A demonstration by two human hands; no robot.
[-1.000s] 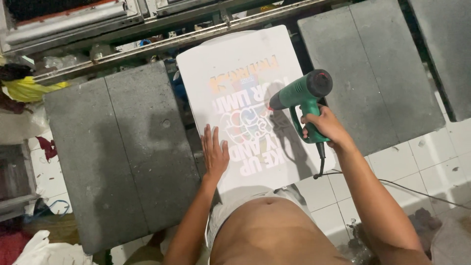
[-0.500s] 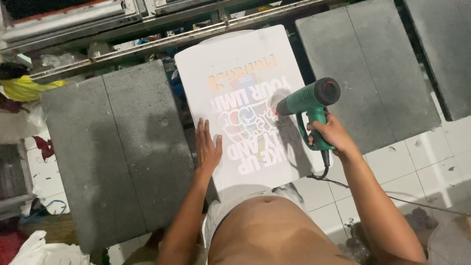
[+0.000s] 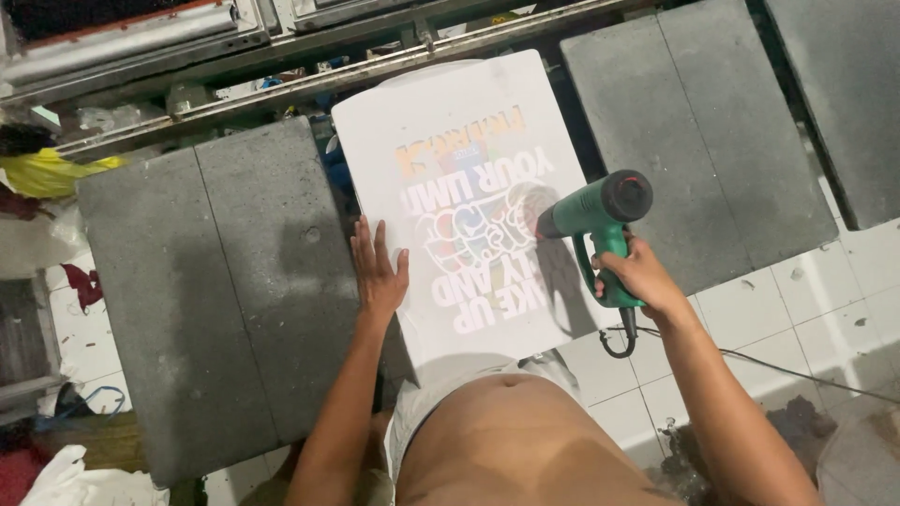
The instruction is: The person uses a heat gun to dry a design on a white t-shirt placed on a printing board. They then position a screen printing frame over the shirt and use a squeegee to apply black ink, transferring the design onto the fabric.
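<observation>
A white printed shirt (image 3: 450, 122) is stretched over a pallet board in front of me, with a multicoloured print in its middle. My left hand (image 3: 377, 270) lies flat on the shirt's left edge, fingers spread. My right hand (image 3: 634, 273) grips the handle of a green heat gun (image 3: 592, 212), whose nozzle points left at the print, just above the fabric. A black cord hangs from the gun's handle down to the floor.
Grey pallet boards stand on the left (image 3: 225, 290) and on the right (image 3: 694, 131), another at the far right (image 3: 848, 84). Metal press rails (image 3: 281, 56) run along the top. Cloth heaps (image 3: 37, 173) lie at left; white floor tiles (image 3: 806, 309) at right.
The heat gun and my right hand have drifted right and slightly down relative to the print. My left hand stays flat on the shirt's left edge.
</observation>
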